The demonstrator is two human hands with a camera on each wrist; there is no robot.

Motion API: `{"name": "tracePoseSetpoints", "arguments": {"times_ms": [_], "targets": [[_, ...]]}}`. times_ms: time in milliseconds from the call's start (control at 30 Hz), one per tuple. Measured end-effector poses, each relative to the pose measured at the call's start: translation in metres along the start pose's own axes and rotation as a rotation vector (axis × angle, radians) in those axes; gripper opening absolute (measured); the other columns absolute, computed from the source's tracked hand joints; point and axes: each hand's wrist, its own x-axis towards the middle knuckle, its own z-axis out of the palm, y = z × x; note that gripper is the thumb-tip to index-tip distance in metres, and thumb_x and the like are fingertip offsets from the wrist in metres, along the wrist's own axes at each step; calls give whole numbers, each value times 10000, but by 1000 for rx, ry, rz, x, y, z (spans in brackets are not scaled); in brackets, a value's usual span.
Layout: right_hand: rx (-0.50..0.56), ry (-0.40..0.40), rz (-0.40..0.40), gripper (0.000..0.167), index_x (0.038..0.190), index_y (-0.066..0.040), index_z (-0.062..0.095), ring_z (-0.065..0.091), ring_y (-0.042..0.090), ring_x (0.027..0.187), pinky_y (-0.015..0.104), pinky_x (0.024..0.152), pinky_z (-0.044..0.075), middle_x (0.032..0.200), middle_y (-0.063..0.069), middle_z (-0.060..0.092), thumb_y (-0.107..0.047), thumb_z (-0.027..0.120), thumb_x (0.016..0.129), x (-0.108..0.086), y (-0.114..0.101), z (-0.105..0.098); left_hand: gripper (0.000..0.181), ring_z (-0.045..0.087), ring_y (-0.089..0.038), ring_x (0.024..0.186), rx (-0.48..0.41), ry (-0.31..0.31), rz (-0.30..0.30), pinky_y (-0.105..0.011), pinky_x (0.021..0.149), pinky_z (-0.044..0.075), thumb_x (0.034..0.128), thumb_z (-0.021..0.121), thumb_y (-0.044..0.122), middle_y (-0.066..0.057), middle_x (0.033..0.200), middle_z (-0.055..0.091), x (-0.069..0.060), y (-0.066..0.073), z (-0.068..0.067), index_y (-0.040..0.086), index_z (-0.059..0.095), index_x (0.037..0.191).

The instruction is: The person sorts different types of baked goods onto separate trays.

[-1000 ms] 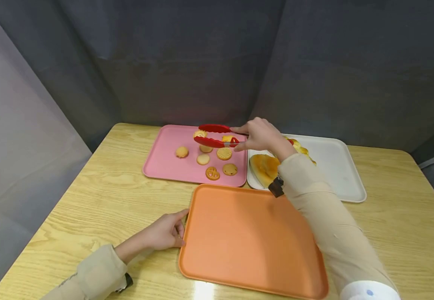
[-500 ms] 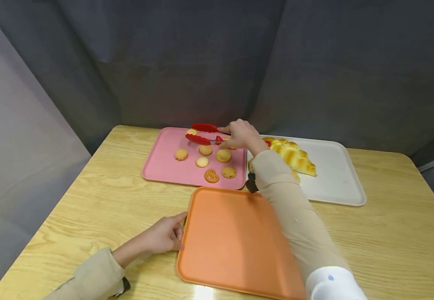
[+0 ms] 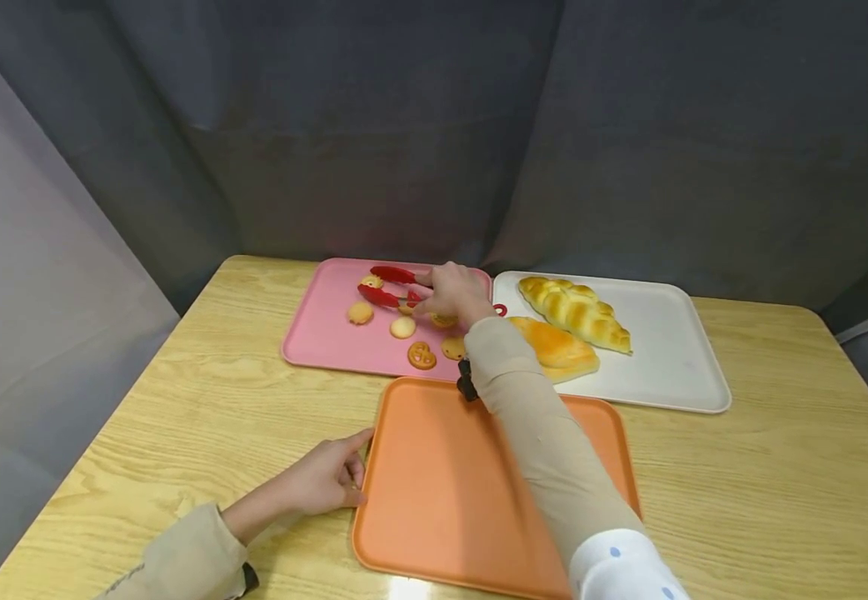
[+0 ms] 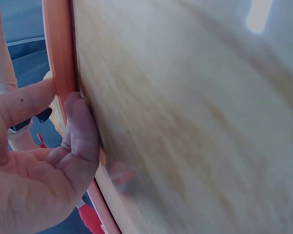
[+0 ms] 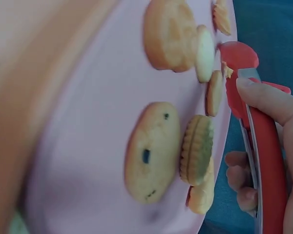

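My right hand (image 3: 451,293) grips red-tipped tongs (image 3: 378,296) by the handles over the pink tray (image 3: 314,342). Their two scalloped heads stand apart, one on each side of a ruffled cookie (image 3: 371,282). In the right wrist view the tongs (image 5: 271,170) show red handles with metal edges, and the ruffled cookie (image 5: 228,70) is partly hidden behind a head. Around it lie a round cookie (image 3: 402,327), a pretzel-shaped cookie (image 3: 422,356) and a cookie with dark bits (image 5: 154,151). My left hand (image 3: 325,477) holds the left rim of the orange tray (image 3: 419,500), fingers curled against it (image 4: 80,131).
A white tray (image 3: 674,367) at the back right carries a braided loaf (image 3: 576,312) and a smooth golden bread (image 3: 557,350). All trays stand on a wooden table (image 3: 764,467). A dark curtain (image 3: 374,142) hangs behind the table's far edge.
My right hand has moved left and lower with the tongs, which now straddle the ruffled cookie. The breads on the white tray have come into view. My left hand stays at the orange tray.
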Motion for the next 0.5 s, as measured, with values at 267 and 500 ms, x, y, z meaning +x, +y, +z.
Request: {"name": "tracePoseSetpoints", "arguments": {"times_ms": [267,500], "targets": [[26,63,-7,685,1323,-248,496,465,200,814,329,702,408,998,25,651,-427,740,709,-10,1,-4,808,472,-92,550,30,-7,16,-206,501,405,730,657,-104,-48,727,510,2,0,-2,-153,175,1376],[-13,115,-39,689,1324,-251,493,493,218,737,323,647,429,1027,43,663,-451,730,709,-34,1,-23,793,465,-71,540,81,9,46,-210,501,408,726,658,-94,-27,714,509,5,-3,-7,-165,193,1365]]}}
